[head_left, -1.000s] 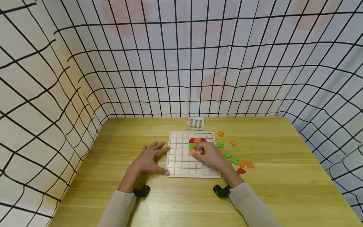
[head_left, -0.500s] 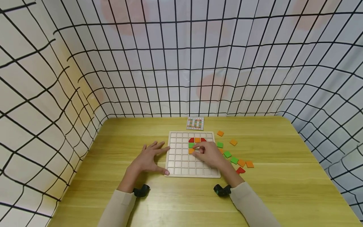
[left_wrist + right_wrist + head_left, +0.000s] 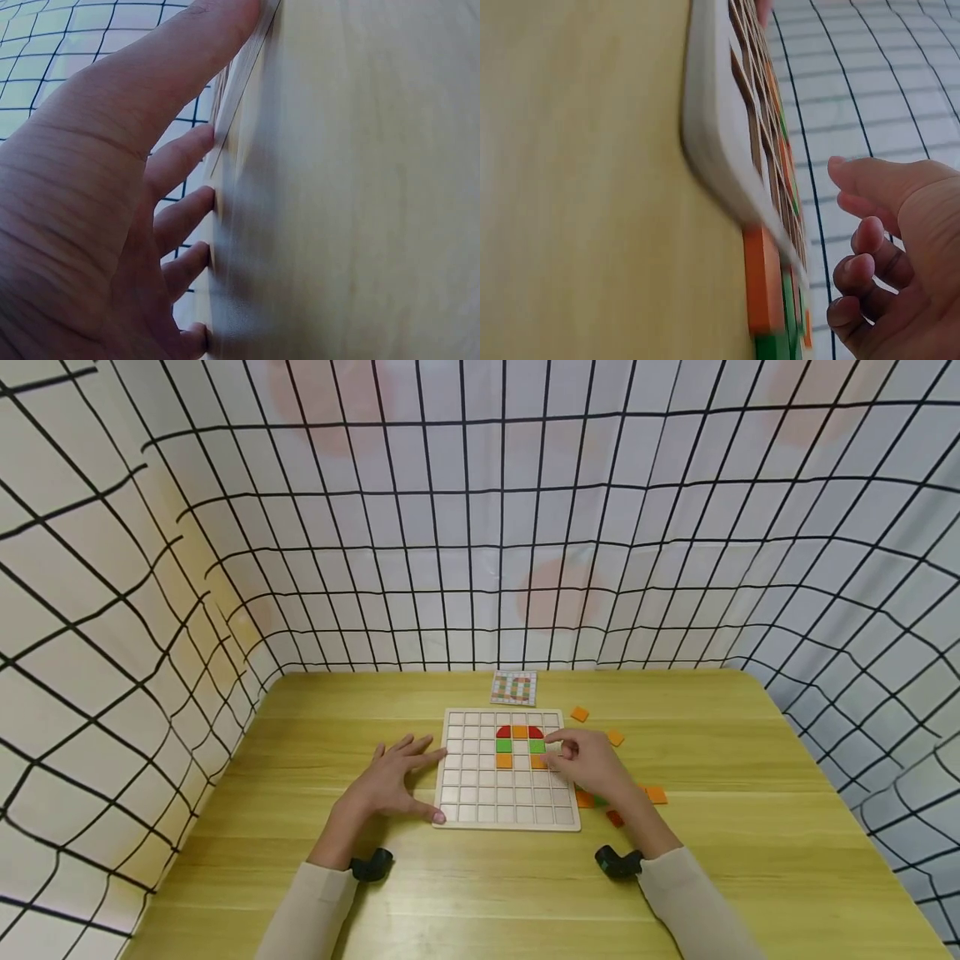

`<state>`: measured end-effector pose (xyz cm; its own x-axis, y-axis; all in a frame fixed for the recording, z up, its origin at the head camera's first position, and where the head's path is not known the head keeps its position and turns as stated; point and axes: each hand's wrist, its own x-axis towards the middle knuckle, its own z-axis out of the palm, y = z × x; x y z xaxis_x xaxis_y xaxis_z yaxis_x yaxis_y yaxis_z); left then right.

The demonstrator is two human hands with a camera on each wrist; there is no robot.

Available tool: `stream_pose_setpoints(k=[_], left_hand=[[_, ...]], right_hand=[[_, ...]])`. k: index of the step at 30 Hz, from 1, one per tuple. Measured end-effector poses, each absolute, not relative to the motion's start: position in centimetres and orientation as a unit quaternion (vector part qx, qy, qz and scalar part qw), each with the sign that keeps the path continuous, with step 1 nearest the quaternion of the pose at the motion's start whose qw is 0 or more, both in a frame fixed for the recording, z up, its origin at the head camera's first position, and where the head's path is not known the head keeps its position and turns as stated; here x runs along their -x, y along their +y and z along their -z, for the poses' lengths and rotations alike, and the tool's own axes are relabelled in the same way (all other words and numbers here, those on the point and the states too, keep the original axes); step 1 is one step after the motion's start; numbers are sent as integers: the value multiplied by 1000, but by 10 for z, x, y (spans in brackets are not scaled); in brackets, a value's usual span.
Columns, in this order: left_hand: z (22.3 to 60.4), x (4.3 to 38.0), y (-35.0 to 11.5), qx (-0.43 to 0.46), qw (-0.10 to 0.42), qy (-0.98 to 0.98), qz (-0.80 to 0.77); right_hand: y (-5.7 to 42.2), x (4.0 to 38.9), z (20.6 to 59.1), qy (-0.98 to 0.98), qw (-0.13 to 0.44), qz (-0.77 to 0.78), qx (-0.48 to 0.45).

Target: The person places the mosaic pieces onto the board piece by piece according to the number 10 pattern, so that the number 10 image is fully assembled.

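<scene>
A pale wooden grid board (image 3: 480, 793) lies on the table. On its upper right, tiles form an arch: red rounded pieces (image 3: 503, 732) flank an orange square (image 3: 520, 732), with green squares (image 3: 504, 746) below them and orange squares (image 3: 504, 761) at the feet. My left hand (image 3: 390, 783) is spread at the board's left side, thumb and index fingertip at its edge. Above the board's right edge is my right hand (image 3: 592, 764), fingers loosely bent beside the arch's right column. In the right wrist view no piece shows between its fingers.
A small printed pattern card (image 3: 513, 688) lies behind the board. Loose orange squares (image 3: 580, 714) and other green and red pieces lie to the right, partly hidden by my right forearm. Netting over white cloth (image 3: 420, 568) surrounds the table's back and sides.
My right hand has moved right, off the arch, uncovering a green and an orange square in its right column. The left hand has stayed at the board's edge.
</scene>
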<state>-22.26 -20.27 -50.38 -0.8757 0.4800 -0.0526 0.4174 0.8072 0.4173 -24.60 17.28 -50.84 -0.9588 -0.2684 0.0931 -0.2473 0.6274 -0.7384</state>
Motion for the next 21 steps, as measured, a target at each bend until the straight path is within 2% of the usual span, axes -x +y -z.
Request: stream_pose_setpoints(k=[8, 21], left_hand=[[504, 223, -204, -240, 77, 946, -205], [506, 223, -204, -238, 79, 946, -204]], right_hand=[[209, 246, 508, 915, -13, 384, 122], [247, 232, 511, 932, -2, 338, 130]])
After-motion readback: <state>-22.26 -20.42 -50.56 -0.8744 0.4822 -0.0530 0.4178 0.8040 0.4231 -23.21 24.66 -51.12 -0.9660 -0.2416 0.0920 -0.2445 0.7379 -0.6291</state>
